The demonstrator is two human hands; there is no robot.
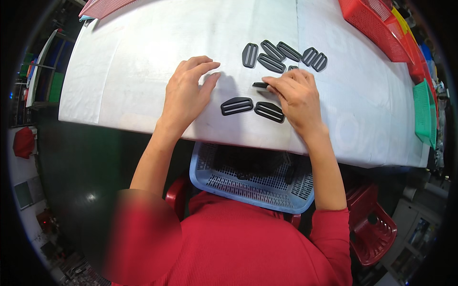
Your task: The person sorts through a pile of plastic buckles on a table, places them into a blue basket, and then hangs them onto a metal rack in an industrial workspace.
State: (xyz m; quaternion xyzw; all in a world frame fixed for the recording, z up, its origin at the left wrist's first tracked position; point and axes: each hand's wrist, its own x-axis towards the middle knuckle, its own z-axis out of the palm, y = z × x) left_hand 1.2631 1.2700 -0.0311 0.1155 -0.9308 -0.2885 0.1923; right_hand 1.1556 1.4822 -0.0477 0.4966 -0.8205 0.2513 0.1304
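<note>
My right hand pinches a black strap buckle between thumb and fingers, edge-on, over the white table. To its left, my left hand holds nothing, with thumb and fingers apart. Two slotted black buckles lie just below: a left one and a right one. Beyond my right hand are several more loose buckles, some touching one another. One of these is partly hidden behind my right hand.
A blue basket with dark pieces inside sits against the table's near edge, above my lap. Red baskets and a green basket line the right side. Another pink-red basket stands far left. A red chair is at right.
</note>
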